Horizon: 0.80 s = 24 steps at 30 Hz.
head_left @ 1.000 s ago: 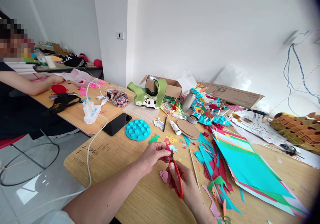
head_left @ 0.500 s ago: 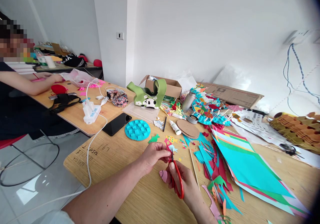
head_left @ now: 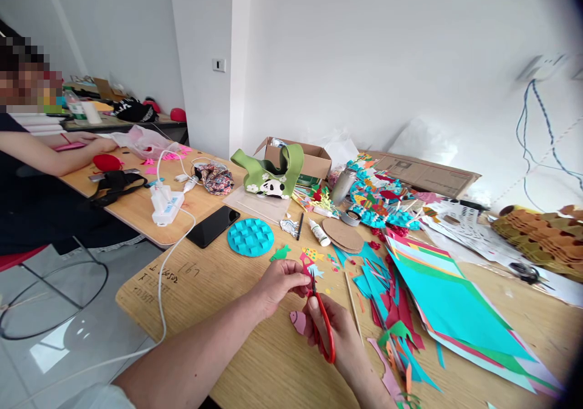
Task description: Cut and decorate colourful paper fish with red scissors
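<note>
The person's left hand [head_left: 281, 284] has its grip pinching the red paper [head_left: 306, 264] above the counter [head_left: 218, 312]. The right hand [head_left: 339, 324] closes its grip round the handles of the scissors [head_left: 327, 323], blades up at the paper; whether they touch it is hard to tell. The pink fish [head_left: 298, 321] lies just left of the right hand, the green fish [head_left: 280, 253] and yellow fish [head_left: 313, 254] beyond the left. The stick [head_left: 352, 302] and scraps [head_left: 401, 304] lie to the right, then the sheets [head_left: 464, 302]
</note>
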Each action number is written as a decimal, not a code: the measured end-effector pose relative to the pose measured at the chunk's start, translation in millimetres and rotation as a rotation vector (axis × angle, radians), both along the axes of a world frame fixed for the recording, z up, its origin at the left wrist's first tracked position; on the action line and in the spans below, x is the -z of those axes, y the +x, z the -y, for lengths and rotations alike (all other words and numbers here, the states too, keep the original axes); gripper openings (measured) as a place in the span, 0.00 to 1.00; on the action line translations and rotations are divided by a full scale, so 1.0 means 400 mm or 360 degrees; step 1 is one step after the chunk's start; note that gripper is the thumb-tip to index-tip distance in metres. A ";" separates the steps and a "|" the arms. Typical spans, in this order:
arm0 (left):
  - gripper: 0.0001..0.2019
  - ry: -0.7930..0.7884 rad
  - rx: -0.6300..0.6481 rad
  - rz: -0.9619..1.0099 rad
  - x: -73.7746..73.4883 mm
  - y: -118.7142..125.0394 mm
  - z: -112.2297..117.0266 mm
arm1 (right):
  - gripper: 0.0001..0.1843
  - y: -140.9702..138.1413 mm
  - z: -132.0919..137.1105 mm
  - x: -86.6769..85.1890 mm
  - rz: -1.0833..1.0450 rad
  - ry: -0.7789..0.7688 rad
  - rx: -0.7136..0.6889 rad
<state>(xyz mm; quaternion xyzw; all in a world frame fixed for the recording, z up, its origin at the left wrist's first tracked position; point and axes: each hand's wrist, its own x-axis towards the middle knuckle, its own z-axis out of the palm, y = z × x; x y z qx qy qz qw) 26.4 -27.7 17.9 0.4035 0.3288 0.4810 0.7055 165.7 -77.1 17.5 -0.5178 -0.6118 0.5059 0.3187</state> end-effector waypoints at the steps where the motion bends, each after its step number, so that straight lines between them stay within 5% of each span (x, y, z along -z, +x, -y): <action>1: 0.07 -0.0007 -0.0008 0.0005 -0.001 0.000 0.000 | 0.29 0.000 0.000 0.000 -0.0003 -0.0003 0.0005; 24: 0.07 -0.0011 -0.0013 -0.0025 -0.002 -0.001 0.001 | 0.29 0.000 -0.001 -0.010 0.0023 -0.0019 -0.0008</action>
